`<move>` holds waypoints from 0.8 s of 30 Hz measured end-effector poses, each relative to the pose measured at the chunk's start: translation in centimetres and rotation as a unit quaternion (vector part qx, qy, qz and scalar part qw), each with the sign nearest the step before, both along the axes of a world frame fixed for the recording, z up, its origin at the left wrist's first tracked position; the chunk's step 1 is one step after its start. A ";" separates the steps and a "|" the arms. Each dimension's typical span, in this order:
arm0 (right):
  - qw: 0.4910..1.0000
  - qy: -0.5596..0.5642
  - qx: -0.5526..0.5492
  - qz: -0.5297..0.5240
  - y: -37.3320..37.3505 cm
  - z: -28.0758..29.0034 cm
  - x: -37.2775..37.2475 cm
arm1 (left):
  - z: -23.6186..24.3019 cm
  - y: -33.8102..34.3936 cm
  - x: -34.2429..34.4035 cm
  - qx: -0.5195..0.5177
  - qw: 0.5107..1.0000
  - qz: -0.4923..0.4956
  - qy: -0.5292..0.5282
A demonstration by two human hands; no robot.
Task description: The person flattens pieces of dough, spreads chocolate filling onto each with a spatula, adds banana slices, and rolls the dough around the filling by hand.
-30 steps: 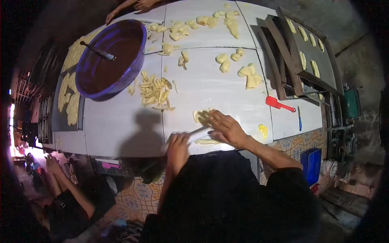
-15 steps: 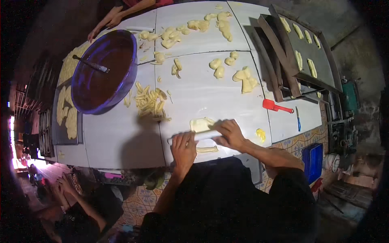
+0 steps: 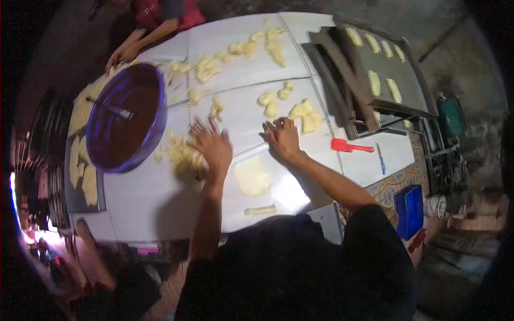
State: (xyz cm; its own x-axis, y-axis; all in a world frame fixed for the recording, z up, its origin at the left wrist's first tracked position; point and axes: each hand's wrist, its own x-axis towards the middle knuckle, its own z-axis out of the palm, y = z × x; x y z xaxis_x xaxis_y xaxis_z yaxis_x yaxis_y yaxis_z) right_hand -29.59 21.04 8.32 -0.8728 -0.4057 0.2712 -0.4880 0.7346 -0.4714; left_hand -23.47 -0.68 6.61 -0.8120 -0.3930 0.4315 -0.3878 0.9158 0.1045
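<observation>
My left hand (image 3: pixel 213 147) is spread flat, fingers apart, at the right edge of a pile of pale dough strips (image 3: pixel 178 151). My right hand (image 3: pixel 282 140) is beside the right end of a white rolling pin (image 3: pixel 252 152); its fingers are apart and slightly bent, not wrapped round the pin. On the near side of the pin lies a thin flattened dough sheet (image 3: pixel 253 177). Closer to me is a short rolled-up dough stick (image 3: pixel 260 210). Dough lumps (image 3: pixel 305 115) sit just past my right hand.
A large purple basin (image 3: pixel 156 125) of brown filling, with a brush in it, stands at the left. Stacked metal trays (image 3: pixel 385 75) with dough rolls are at the right, near a red spatula (image 3: pixel 350 146) and a blue-handled knife (image 3: pixel 381 158). Another person's hands (image 3: pixel 126 52) work at far left.
Both hands have come off their grip on the rolling pin and moved farther from me, the left also leftward. The pin now lies beyond the dough sheet, which shows whole. The view has shifted.
</observation>
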 end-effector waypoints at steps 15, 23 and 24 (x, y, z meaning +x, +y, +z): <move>0.993 -0.014 0.059 -0.103 25.6 -2.8 1.9 | 4.5 1.3 13.8 0.193 0.968 -0.142 0.073; 0.962 -0.106 -0.035 0.248 -7.7 13.5 0.8 | -6.8 -2.9 26.5 0.174 0.955 0.241 -0.028; 0.953 -0.088 0.007 0.289 -12.2 16.9 0.1 | -4.6 -2.3 25.3 0.152 0.960 0.233 -0.014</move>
State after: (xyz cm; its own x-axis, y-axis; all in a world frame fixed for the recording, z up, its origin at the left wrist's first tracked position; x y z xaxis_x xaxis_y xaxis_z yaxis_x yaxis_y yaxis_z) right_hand -29.51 8.85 25.22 -0.5344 -0.8348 0.1322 -0.7274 0.3746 -0.5749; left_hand 1.83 -2.99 1.99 -0.5267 -0.8211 0.2200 -0.7551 0.5708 0.3224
